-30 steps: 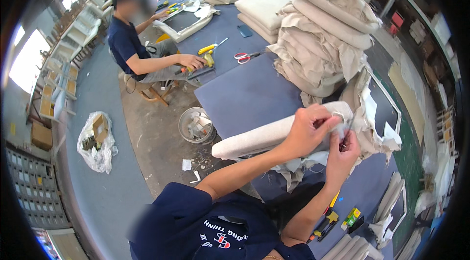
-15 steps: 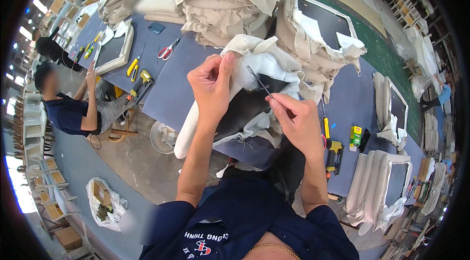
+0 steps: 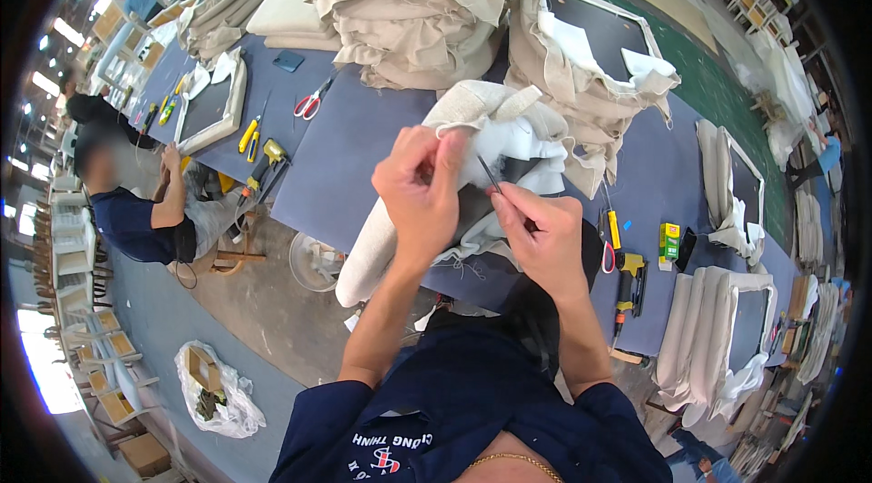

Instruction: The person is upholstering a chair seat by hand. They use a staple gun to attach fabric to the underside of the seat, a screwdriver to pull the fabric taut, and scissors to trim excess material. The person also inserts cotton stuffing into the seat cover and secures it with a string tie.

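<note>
A beige upholstered seat pad (image 3: 368, 256) is tilted up at the table's near edge, its dark underside and white lining (image 3: 518, 139) facing me. My left hand (image 3: 418, 183) is closed in a pinch on the edge of the pad's beige cover, at its upper left. Between the thumb and fingers of my right hand (image 3: 549, 242) is a thin dark rod-like tool (image 3: 488, 171). The tool points up and left toward the white lining and fluffy filling; its exact kind cannot be made out. My hands are a short way apart.
Stacked beige pads (image 3: 409, 15) rise behind, with more pads (image 3: 718, 328) at right. On the blue-grey table lie red-handled scissors (image 3: 312, 105), a yellow staple gun (image 3: 629, 283), a screwdriver (image 3: 613, 227) and a green-yellow box (image 3: 668, 242). A co-worker (image 3: 136, 210) sits at left.
Both hands and the pad sit slightly farther right and lower in the picture. The dark tool's tip is nearer my left hand. The co-worker's hands have lowered.
</note>
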Tool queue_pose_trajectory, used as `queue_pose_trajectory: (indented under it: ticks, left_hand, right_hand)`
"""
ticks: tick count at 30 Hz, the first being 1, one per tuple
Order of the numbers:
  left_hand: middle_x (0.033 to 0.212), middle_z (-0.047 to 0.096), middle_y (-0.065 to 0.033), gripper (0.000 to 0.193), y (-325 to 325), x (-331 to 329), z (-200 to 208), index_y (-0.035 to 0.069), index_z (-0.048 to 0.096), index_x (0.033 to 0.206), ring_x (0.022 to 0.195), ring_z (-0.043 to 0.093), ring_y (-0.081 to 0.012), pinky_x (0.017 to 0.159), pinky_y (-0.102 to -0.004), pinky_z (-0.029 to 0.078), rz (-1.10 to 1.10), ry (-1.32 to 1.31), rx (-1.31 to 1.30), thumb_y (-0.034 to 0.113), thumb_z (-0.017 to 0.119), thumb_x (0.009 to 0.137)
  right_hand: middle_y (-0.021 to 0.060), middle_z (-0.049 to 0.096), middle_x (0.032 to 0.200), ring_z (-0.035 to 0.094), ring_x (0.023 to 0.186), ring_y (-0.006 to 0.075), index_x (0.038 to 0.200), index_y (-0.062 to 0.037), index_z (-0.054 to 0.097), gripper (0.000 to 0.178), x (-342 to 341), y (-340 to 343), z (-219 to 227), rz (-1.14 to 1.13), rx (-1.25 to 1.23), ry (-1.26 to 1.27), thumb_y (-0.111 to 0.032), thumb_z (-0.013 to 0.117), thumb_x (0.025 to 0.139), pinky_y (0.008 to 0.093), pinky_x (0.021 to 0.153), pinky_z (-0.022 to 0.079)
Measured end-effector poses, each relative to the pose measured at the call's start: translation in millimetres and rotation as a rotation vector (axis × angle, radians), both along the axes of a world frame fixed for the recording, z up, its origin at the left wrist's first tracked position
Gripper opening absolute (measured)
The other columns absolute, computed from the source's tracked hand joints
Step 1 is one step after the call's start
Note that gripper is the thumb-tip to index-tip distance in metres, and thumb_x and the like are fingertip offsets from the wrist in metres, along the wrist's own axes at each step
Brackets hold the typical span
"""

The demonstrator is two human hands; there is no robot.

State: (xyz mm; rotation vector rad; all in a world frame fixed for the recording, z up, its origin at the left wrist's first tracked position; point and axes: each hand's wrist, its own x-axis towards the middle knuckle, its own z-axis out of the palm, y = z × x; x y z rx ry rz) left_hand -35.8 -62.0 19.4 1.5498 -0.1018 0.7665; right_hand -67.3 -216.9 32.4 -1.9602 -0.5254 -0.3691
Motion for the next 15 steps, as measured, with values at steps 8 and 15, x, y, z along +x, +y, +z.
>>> queue_pose_trajectory:
  ticks: [8, 15]
  left_hand:
    - [0.082, 0.068, -0.0084, 0.019, -3.3, -15.1, 21.6, 0.001, 0.074, 0.096, 0.072, 0.058, -0.0211, 0.067, -0.0310, 0.047, -0.471, -0.111, 0.333, 0.002, 0.081, 0.079]
    - [0.108, 0.075, -0.0144, 0.038, -56.5, 59.3, 37.0, 0.002, 0.074, 0.107, 0.113, 0.066, -0.0299, 0.106, -0.0420, 0.045, -1.294, -0.081, 0.159, 0.007, 0.083, 0.070]
  right_hand:
    - [0.0118, 0.065, 0.065, 0.064, 0.050, 0.0216, 0.097, 0.0048, 0.072, 0.011, -30.8, -36.1, -10.9, -0.129, 0.002, -0.117, 0.003, 0.073, 0.086, 0.0296, 0.049, 0.047]
    - [0.0113, 0.066, 0.065, 0.066, 0.053, 0.0224, 0.094, 0.0065, 0.071, 0.013, -64.9, -76.5, -1.1, -0.147, -0.115, -0.136, 0.005, 0.074, 0.081, 0.0316, 0.051, 0.051]
